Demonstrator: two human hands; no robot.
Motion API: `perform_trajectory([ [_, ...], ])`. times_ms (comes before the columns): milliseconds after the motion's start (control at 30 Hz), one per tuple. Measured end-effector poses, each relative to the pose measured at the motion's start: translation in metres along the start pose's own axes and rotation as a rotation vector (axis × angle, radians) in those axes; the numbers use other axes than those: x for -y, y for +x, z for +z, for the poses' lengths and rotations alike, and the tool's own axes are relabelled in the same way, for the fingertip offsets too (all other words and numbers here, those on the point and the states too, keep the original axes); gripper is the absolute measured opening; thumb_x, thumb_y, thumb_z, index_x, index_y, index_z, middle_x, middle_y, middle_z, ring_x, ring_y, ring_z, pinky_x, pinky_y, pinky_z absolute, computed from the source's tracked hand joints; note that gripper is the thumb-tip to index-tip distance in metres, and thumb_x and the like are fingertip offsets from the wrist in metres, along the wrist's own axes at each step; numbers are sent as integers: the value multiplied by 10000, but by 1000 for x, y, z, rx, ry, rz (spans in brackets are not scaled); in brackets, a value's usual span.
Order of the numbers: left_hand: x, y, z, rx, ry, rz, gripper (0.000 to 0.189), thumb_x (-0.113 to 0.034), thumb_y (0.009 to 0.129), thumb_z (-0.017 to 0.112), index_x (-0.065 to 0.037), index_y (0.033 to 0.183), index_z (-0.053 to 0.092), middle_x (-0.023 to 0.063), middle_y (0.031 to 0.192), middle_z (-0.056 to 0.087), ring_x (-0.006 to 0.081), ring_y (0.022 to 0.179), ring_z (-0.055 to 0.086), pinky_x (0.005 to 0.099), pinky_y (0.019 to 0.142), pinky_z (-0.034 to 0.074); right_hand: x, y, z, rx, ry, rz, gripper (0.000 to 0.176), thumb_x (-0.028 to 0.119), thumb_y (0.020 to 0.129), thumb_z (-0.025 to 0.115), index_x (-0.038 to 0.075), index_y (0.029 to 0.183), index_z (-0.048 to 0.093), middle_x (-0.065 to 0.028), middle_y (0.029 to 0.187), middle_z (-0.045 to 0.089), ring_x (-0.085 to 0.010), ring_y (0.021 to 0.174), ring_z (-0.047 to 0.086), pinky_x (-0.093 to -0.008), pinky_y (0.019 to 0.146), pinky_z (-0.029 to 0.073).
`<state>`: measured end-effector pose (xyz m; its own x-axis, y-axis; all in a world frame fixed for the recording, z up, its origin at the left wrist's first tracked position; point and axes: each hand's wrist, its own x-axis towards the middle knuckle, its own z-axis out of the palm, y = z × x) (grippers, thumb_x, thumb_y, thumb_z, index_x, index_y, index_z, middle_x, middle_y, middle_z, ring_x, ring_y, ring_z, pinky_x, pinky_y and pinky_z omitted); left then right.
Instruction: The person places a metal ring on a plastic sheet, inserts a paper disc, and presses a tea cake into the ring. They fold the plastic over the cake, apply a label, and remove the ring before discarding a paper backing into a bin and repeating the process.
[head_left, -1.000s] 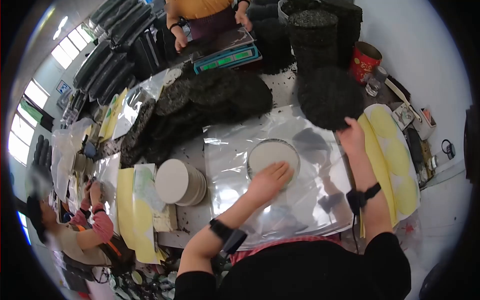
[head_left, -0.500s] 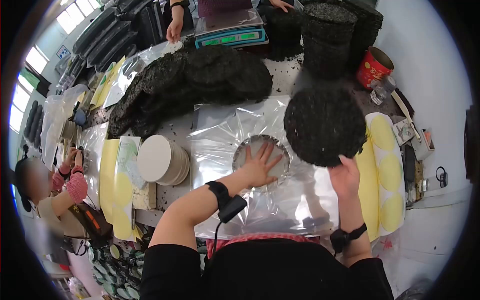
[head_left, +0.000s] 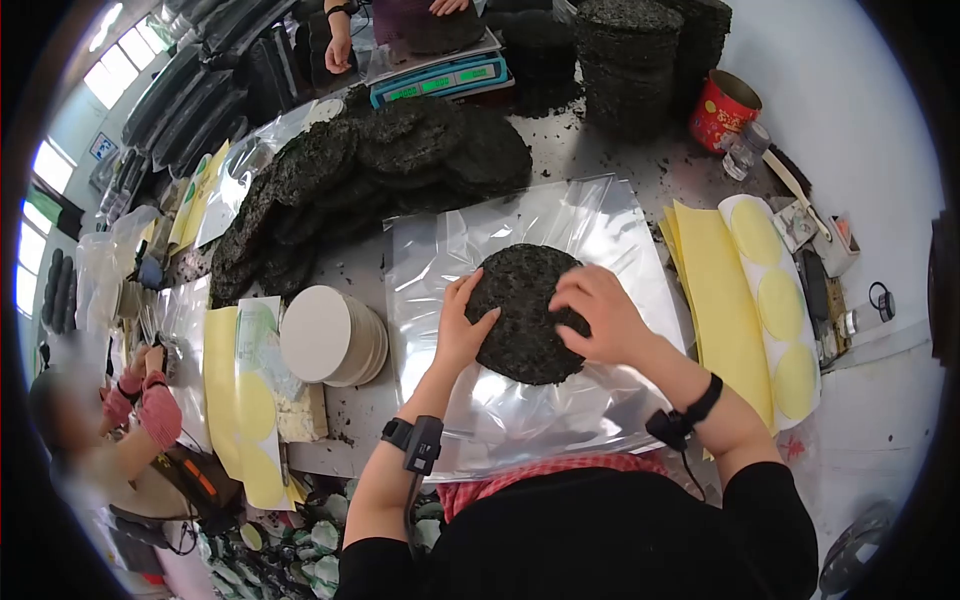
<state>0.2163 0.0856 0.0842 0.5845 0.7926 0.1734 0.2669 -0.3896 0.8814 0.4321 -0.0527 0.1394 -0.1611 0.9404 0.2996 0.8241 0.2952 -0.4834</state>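
A dark, rough disc of what looks like dried seaweed (head_left: 525, 345) lies on sheets of clear, shiny plastic film (head_left: 440, 420) in front of me. My left hand (head_left: 462, 325) holds its left edge, thumb over the top and fingers along the rim. At the right side, my right hand (head_left: 605, 318) has bent fingers gripping the disc near its edge. The fingertips are partly hidden. Whatever lies beneath the disc is covered by it.
Overlapping dark discs (head_left: 400, 135) are heaped behind the film. White round cards (head_left: 325, 335) stand stacked at left, with yellow sheets (head_left: 735, 320) at right. A co-worker's hand (head_left: 338, 55) is beside a blue scale (head_left: 440, 82); another person sits at left.
The disc has come down from my raised right hand onto the film, covering the round pale item there. My left hand has moved off that item to the disc's left edge.
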Motion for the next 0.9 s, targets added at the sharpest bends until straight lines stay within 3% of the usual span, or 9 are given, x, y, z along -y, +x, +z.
perform_trajectory([
  [67, 1, -6, 4, 3, 48, 8, 655, -92, 745, 714, -63, 1355, 480, 170, 1292, 450, 319, 1214, 466, 374, 1026, 384, -13, 11, 24, 92, -48, 61, 307, 199, 668, 739, 91, 908, 581, -107, 1088, 537, -293, 1059, 522, -471, 978, 383],
  [200, -3, -2, 10, -11, 213, 90, 656, -77, 751, 699, -51, 1363, 463, 226, 1349, 388, 380, 1243, 421, 433, 1052, 347, -7, 23, 15, -72, -3, 0, 425, 289, 694, 762, 76, 998, 552, -129, 1177, 518, -306, 1194, 459, -457, 1082, 313],
  [267, -8, -8, 11, 6, 377, 211, 662, -72, 755, 692, -52, 1371, 452, 251, 1385, 360, 402, 1274, 388, 472, 1066, 318, -16, 19, 32, 10, -131, -135, 634, 467, 788, 658, 76, 1262, 499, -160, 1400, 410, -309, 1351, 339, -458, 1143, 228],
  [433, -32, 27, -7, 726, 530, 605, 1021, -496, 754, 697, 42, 1463, 197, 276, 1520, 172, 382, 1426, 184, 518, 1146, 170, -39, 22, 53, 310, -244, -198, 970, 694, 775, 525, 9, 1435, 332, -218, 1514, 256, -327, 1423, 221, -458, 1167, 162],
  [533, -14, 44, 13, 853, 492, 636, 1118, -538, 705, 725, 61, 1462, 163, 287, 1519, 163, 393, 1428, 170, 528, 1135, 199, -41, 31, 65, 536, -343, -112, 1118, 757, 700, 546, -46, 1435, 293, -259, 1517, 212, -385, 1419, 194, -480, 1169, 133],
  [567, -19, 48, 19, 992, 643, 513, 1166, -568, 709, 712, 95, 1457, 110, 291, 1528, 116, 401, 1434, 130, 506, 1144, 191, -36, 36, 68, 647, -383, -30, 1136, 763, 686, 556, -45, 1438, 289, -258, 1522, 200, -395, 1419, 186, -486, 1169, 127],
  [767, 4, 40, 48, 860, 697, 487, 1177, -531, 654, 748, 85, 1455, 143, 287, 1522, 135, 436, 1428, 87, 465, 1149, 211, -42, 33, 103, 818, -524, 172, 1160, 716, 620, 656, -52, 1423, 323, -302, 1508, 172, -540, 1368, 134, -584, 1145, 81],
  [867, 8, 31, 52, 738, 678, 560, 1179, -501, 621, 778, 80, 1451, 174, 279, 1521, 145, 430, 1428, 87, 468, 1128, 267, -46, 27, 109, 670, -539, 95, 1140, 697, 618, 670, -48, 1415, 340, -323, 1481, 220, -541, 1364, 148, -593, 1140, 87],
  [900, 7, 33, 50, 696, 668, 612, 1186, -491, 605, 792, 79, 1449, 184, 275, 1522, 145, 427, 1428, 84, 472, 1116, 297, -35, 34, 95, 716, -536, 126, 1169, 640, 593, 736, -28, 1444, 291, -282, 1499, 227, -472, 1396, 160, -562, 1148, 108],
])
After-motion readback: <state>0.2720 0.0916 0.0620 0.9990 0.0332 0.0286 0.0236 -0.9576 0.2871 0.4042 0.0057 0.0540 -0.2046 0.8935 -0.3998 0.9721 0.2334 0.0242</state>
